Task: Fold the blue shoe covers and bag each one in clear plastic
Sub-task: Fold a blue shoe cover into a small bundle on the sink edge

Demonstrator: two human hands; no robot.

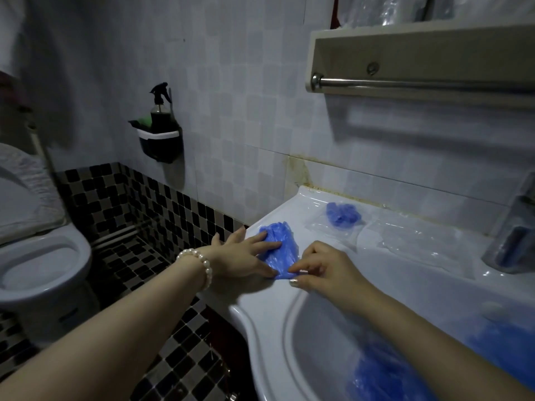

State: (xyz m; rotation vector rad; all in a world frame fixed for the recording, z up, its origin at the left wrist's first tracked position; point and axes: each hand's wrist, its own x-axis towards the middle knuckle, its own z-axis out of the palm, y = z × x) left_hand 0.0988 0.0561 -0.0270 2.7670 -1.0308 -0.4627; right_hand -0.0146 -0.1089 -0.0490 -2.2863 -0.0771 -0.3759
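On the sink [289, 311] ledge, the left hand [243, 257] presses spread fingers on the shoe cover [279, 235], anchoring it, while the right hand [321, 269] pinches its near edge to fold.

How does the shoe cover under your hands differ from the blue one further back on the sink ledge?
The near shoe cover lies bare on the sink ledge; the far shoe cover sits inside a clear plastic bag. The near one is spread wider and flatter; the far one is a small bundle. The left hand presses the near one and the right hand pinches its corner; nothing touches the far one. Both are blue, crinkled plastic.
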